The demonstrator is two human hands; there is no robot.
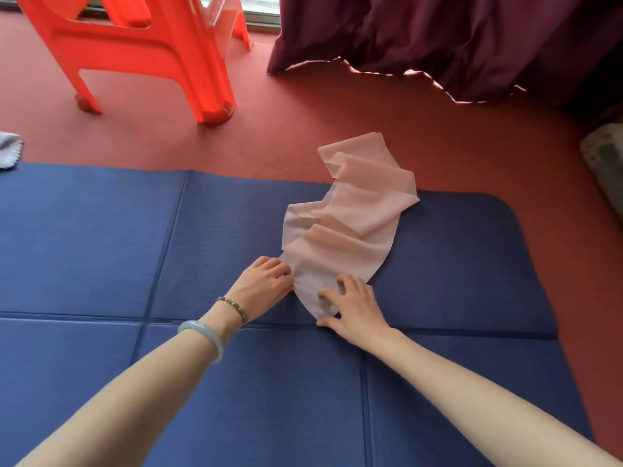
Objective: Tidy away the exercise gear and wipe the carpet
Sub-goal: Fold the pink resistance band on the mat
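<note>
A pale pink resistance band lies crumpled in loose folds across the far edge of a blue exercise mat, its far end reaching onto the red carpet. My left hand has curled fingers on the left side of the band's near end. My right hand presses spread, bent fingers on the same end from the right, thumb on the mat. The near end lies flat between both hands.
An orange plastic chair stands on the carpet at the far left. Dark purple curtains hang at the far right. A light cloth lies at the left edge. A pale object sits at the right edge.
</note>
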